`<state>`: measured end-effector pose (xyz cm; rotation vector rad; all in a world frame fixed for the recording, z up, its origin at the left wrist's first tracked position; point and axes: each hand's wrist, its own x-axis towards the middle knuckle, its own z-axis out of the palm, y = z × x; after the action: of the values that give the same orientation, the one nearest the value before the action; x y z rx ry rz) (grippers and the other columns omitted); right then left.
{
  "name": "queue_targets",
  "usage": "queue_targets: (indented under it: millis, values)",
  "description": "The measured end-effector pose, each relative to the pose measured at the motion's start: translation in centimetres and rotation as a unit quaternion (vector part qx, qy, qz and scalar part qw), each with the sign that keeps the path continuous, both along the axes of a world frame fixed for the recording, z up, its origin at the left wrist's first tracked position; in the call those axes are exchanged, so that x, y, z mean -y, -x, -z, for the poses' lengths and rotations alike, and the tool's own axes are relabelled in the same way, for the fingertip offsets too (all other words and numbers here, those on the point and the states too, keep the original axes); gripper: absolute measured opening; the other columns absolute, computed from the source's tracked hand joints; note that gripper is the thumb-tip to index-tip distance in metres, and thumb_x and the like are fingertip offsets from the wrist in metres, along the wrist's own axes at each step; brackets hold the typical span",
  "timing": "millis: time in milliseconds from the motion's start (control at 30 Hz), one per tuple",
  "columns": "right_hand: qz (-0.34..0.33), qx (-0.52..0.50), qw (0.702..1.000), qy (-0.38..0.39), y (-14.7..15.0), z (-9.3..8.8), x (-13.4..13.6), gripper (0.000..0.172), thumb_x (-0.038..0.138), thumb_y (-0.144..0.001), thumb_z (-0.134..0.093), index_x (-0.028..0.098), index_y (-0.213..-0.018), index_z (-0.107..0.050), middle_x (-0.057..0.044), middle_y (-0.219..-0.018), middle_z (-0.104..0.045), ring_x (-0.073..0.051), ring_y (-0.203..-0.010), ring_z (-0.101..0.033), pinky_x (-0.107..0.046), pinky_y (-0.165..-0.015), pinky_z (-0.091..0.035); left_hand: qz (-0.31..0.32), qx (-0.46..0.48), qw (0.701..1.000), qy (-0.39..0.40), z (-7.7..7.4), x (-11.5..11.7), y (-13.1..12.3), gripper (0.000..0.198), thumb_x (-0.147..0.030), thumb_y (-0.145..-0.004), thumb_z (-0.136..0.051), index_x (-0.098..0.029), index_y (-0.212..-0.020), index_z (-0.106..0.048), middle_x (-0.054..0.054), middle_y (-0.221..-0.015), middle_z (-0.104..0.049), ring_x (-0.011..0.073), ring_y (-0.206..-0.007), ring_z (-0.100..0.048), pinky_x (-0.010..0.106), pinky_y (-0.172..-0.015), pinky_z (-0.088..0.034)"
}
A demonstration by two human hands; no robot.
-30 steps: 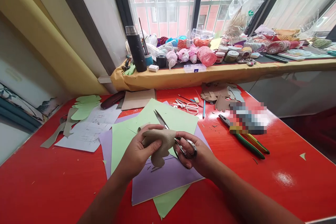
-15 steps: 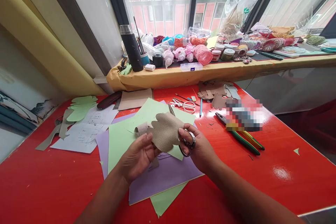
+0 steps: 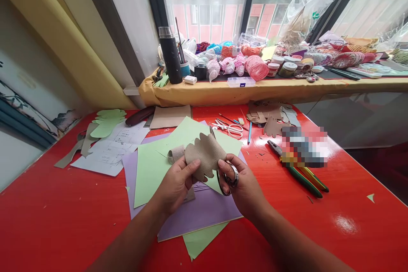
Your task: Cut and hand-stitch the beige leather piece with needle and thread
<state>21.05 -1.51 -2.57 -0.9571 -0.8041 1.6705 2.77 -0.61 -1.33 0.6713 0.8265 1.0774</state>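
Note:
A beige leather piece (image 3: 207, 153) with a scalloped, leaf-like outline is stretched between my hands above the paper sheets. My left hand (image 3: 174, 185) pinches its left edge, thumb on top. In my right hand (image 3: 248, 185) are scissors (image 3: 235, 177), their handle rings round the fingers, while the thumb and fingertips also grip the leather's right edge. The scissor blades run mostly behind the leather; one tip shows above it. A curled leather strip (image 3: 176, 153) lies just beyond my left hand. Beneath are light green paper (image 3: 151, 174) and purple paper (image 3: 213, 212).
Pliers (image 3: 306, 180) with green and yellow handles lie right, beside a blurred patch. White-handled scissors (image 3: 232, 129), a blue pencil (image 3: 249, 132) and brown leather cutouts (image 3: 272, 125) lie farther back. A written sheet (image 3: 110, 148) is left. Yarn and jars (image 3: 287, 69) crowd the windowsill.
The leather piece has turned, its scalloped edges now facing up and down. My left hand has shifted its hold, with the thumb now on the leather's face. The camera view has swung slightly left.

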Motion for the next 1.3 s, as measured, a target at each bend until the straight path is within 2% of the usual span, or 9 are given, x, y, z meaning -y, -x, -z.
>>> queue_targets:
  millis: [133, 233, 367, 500, 600, 733, 933, 1100, 1300]
  values:
    - [0.005, 0.020, 1.000, -0.013, 0.0, 0.2, 0.0, 0.036, 0.049, -0.088, -0.080, 0.024, -0.095, -0.055, 0.010, -0.058, -0.051, -0.008, -0.046, -0.040, -0.023, -0.049, -0.028, 0.045, -0.046, 0.997, -0.032, 0.4, 0.2, 0.2, 0.030, -0.038, -0.082, -0.088, -0.013, -0.096, -0.079, 0.010, -0.087, -0.077, 0.0202, -0.080, -0.068, 0.029, -0.075, -0.053]
    - [-0.011, 0.019, 1.000, -0.011, 0.1, 0.0, 0.1, 0.035, 0.048, -0.089, -0.080, 0.023, -0.093, -0.055, 0.009, -0.057, -0.050, -0.008, -0.046, -0.040, -0.024, -0.050, -0.029, 0.032, -0.071, 0.996, -0.046, 0.3, 0.2, 0.1, 0.030, -0.038, -0.081, -0.088, -0.013, -0.096, -0.081, 0.009, -0.086, -0.077, 0.0199, -0.080, -0.067, 0.030, -0.077, -0.053]
    - [-0.038, 0.041, 0.998, 0.003, 0.1, -0.3, 0.3, 0.037, 0.051, -0.085, -0.082, 0.022, -0.098, -0.063, 0.007, -0.065, -0.054, -0.007, -0.046, -0.042, -0.024, -0.050, -0.027, -0.031, -0.047, 0.997, -0.047, -0.2, -0.2, 0.3, 0.031, -0.040, -0.080, -0.088, -0.013, -0.094, -0.081, 0.008, -0.083, -0.077, 0.0193, -0.074, -0.068, 0.030, -0.074, -0.054]
    - [-0.044, 0.065, 0.997, 0.015, -0.3, -0.2, 0.2, 0.043, 0.053, -0.084, -0.083, 0.023, -0.111, -0.068, 0.004, -0.077, -0.058, -0.007, -0.047, -0.046, -0.025, -0.050, -0.026, -0.127, -0.031, 0.990, -0.046, -0.5, -1.2, 1.6, 0.032, -0.041, -0.079, -0.088, -0.014, -0.094, -0.081, 0.010, -0.088, -0.080, 0.0223, -0.080, -0.073, 0.030, -0.073, -0.055]
    - [-0.041, 0.085, 0.995, 0.000, -0.6, -0.1, 0.2, 0.049, 0.052, -0.083, -0.084, 0.024, -0.120, -0.069, 0.003, -0.079, -0.058, -0.008, -0.047, -0.046, -0.026, -0.050, -0.027, -0.199, -0.020, 0.979, -0.041, -0.5, -2.0, 3.0, 0.030, -0.038, -0.075, -0.091, -0.015, -0.090, -0.081, 0.008, -0.089, -0.079, 0.0201, -0.076, -0.072, 0.029, -0.070, -0.055]
    - [-0.061, 0.099, 0.993, -0.034, -0.3, -0.4, 0.4, 0.062, 0.051, -0.083, -0.084, 0.026, -0.137, -0.064, 0.003, -0.078, -0.058, -0.007, -0.043, -0.043, -0.026, -0.049, -0.029, -0.244, -0.011, 0.968, -0.062, -0.4, -2.7, 4.4, 0.029, -0.038, -0.073, -0.093, -0.017, -0.088, -0.080, 0.004, -0.084, -0.076, 0.0160, -0.071, -0.067, 0.027, -0.068, -0.054]
    - [-0.127, 0.085, 0.988, -0.028, 0.5, -1.4, 0.4, 0.067, 0.050, -0.085, -0.083, 0.027, -0.143, -0.059, -0.002, -0.089, -0.067, -0.008, -0.043, -0.050, -0.026, -0.047, -0.034, -0.258, -0.018, 0.962, -0.088, 0.2, -3.3, 5.2, 0.030, -0.041, -0.076, -0.091, -0.017, -0.088, -0.077, 0.003, -0.083, -0.074, 0.0158, -0.071, -0.065, 0.028, -0.069, -0.052]
    - [-0.176, 0.095, 0.975, -0.101, 0.0, -2.4, -0.4, 0.065, 0.045, -0.087, -0.082, 0.035, -0.146, -0.057, -0.003, -0.094, -0.070, -0.012, -0.046, -0.059, -0.027, -0.045, -0.039, -0.252, -0.030, 0.962, -0.103, 0.7, -3.7, 5.8, 0.033, -0.044, -0.076, -0.090, -0.015, -0.086, -0.077, 0.006, -0.083, -0.074, 0.0174, -0.075, -0.065, 0.029, -0.074, -0.052]
    - [-0.192, 0.084, 0.975, -0.071, 0.4, -0.2, -0.1, 0.070, 0.045, -0.089, -0.082, 0.032, -0.151, -0.053, -0.001, -0.091, -0.066, -0.005, -0.044, -0.048, -0.022, -0.045, -0.033, -0.233, -0.051, 0.965, -0.107, 1.0, -4.0, 5.8, 0.040, -0.050, -0.073, -0.091, -0.015, -0.078, -0.074, 0.004, -0.071, -0.070, 0.0176, -0.066, -0.063, 0.030, -0.067, -0.050]
